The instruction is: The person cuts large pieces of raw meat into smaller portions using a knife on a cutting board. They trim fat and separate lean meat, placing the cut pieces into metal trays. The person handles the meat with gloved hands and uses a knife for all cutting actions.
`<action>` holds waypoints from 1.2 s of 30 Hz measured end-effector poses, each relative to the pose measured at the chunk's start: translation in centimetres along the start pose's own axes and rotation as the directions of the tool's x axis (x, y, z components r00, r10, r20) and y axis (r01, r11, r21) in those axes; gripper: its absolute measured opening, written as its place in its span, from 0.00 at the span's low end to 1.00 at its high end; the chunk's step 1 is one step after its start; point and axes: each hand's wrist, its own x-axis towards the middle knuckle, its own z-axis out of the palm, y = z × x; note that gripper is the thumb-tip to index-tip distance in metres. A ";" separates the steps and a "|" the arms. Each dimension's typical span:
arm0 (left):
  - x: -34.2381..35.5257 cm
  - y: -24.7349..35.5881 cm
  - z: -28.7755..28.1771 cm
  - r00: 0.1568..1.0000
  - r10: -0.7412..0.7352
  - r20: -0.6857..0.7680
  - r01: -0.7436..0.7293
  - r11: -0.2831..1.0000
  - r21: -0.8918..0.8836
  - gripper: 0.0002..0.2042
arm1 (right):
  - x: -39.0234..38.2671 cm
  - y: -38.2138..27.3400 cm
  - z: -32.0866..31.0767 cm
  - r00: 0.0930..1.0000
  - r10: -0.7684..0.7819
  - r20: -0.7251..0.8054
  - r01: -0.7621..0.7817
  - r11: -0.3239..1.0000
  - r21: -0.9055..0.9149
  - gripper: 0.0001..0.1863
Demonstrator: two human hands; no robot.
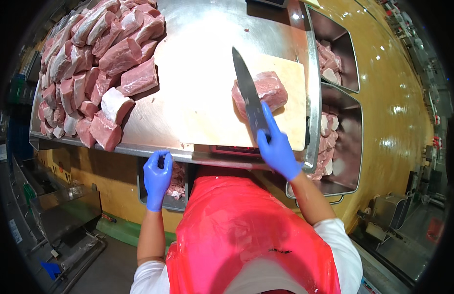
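My right hand (278, 151), in a blue glove, is closed round the handle of a long knife (250, 87). Its dark blade points away from me and passes over a piece of raw pink meat (271, 91). Whether blade and meat touch, I cannot tell. That piece lies on a pale cutting board (212, 120) on the metal table. My left hand (158, 177), also gloved in blue, is near the table's front edge, above a grey bin of meat scraps (177, 181). Its fingers are curled in, and what they hold, if anything, is hidden.
A large heap of meat pieces (102, 63) covers the left of the metal table (187, 63). Along the right side stand two metal tubs, a far one (350, 59) and a nearer one (351, 147), both with meat inside. A raised metal rim (311, 98) edges the table.
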 end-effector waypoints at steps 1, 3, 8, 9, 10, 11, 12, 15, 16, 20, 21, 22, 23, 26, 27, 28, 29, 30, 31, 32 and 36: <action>1.2 2.2 0.0 1.000 0.025 -0.002 -0.025 1.000 -0.010 0.06 | -1.8 0.5 -0.3 0.999 0.044 0.028 -0.043 0.999 -0.029 0.37; 3.1 6.0 0.5 0.997 0.081 0.014 -0.081 0.996 -0.028 0.07 | -5.4 2.6 -0.3 1.000 0.015 0.001 -0.014 0.996 -0.085 0.39; 6.2 11.8 5.1 0.967 0.212 0.143 -0.172 0.953 -0.249 0.10 | -10.4 3.5 -3.4 0.970 0.157 0.184 -0.113 0.966 -0.231 0.40; 6.8 12.8 6.4 0.958 0.235 0.163 -0.178 0.936 -0.303 0.11 | -11.2 3.2 -4.3 0.952 0.207 0.225 -0.152 0.959 -0.241 0.40; 7.4 13.7 7.7 0.947 0.285 0.148 -0.226 0.919 -0.321 0.11 | -11.8 3.1 -5.2 0.945 0.209 0.253 -0.154 0.963 -0.220 0.39; 7.8 14.6 9.0 0.936 0.327 0.132 -0.268 0.902 -0.338 0.12 | -12.7 3.6 -5.8 0.969 0.152 0.194 -0.106 0.968 -0.226 0.39; 8.3 15.2 10.6 0.926 0.348 0.143 -0.291 0.903 -0.316 0.13 | -13.4 4.2 -6.3 0.986 0.091 0.137 -0.057 0.970 -0.235 0.38; 9.8 15.0 13.7 0.923 0.362 0.133 -0.325 0.915 -0.240 0.12 | -13.1 5.0 -6.7 0.994 0.033 -0.105 -0.048 0.987 -0.152 0.38; 10.5 14.5 13.8 0.929 0.335 0.158 -0.286 0.920 -0.268 0.12 | -12.0 4.7 -6.4 0.982 0.008 -0.189 -0.018 0.998 -0.054 0.38; 10.7 11.9 13.0 0.926 0.157 0.343 0.061 0.835 -0.546 0.09 | -6.0 0.4 -3.3 0.970 -0.026 -0.240 0.050 0.994 0.097 0.37; 10.3 11.5 12.8 0.921 0.151 0.359 0.096 0.806 -0.584 0.09 | -4.2 -0.9 -2.1 0.980 -0.007 -0.198 0.027 0.995 0.098 0.37; 10.1 12.0 12.5 0.911 0.126 0.392 0.149 0.786 -0.600 0.09 | -2.3 -1.5 -0.9 0.983 -0.046 -0.180 0.060 0.996 0.071 0.37; 10.1 11.7 12.4 0.924 0.140 0.356 0.100 0.811 -0.577 0.09 | -0.4 -2.0 0.2 0.984 -0.095 -0.153 0.103 0.994 0.042 0.37; 10.0 11.2 12.8 0.942 0.184 0.281 -0.020 0.866 -0.500 0.06 | 3.6 -2.4 2.5 0.953 -0.243 -0.179 0.217 0.964 -0.153 0.39; 10.1 11.4 12.8 0.940 0.190 0.283 -0.025 0.867 -0.498 0.06 | 3.8 -1.9 2.8 0.958 -0.238 -0.162 0.203 0.957 -0.206 0.40; 10.1 11.1 12.9 0.941 0.186 0.281 -0.022 0.866 -0.499 0.06 | 3.9 -1.5 3.2 0.964 -0.231 -0.134 0.190 0.946 -0.263 0.41; 10.2 10.8 12.9 0.942 0.184 0.281 -0.020 0.865 -0.501 0.05 | 3.8 -1.2 3.2 0.969 -0.222 -0.108 0.177 0.931 -0.319 0.42; 10.5 10.3 13.1 0.946 0.198 0.258 -0.046 0.867 -0.496 0.05 | 2.6 -1.2 3.0 0.986 -0.158 -0.055 0.129 0.927 -0.353 0.42; 10.6 9.8 13.1 0.945 0.200 0.261 -0.051 0.874 -0.484 0.05 | 0.2 -1.8 2.5 0.996 -0.089 0.008 0.085 0.915 -0.394 0.43; 10.9 9.7 12.9 0.942 0.208 0.264 -0.061 0.879 -0.473 0.05 | -2.2 -2.1 2.0 0.998 -0.018 0.060 0.043 0.899 -0.437 0.43; 11.2 9.5 11.8 0.959 0.142 0.244 0.052 0.762 -0.645 0.04 | -8.5 -1.5 0.0 0.990 0.043 0.138 0.022 0.900 -0.436 0.43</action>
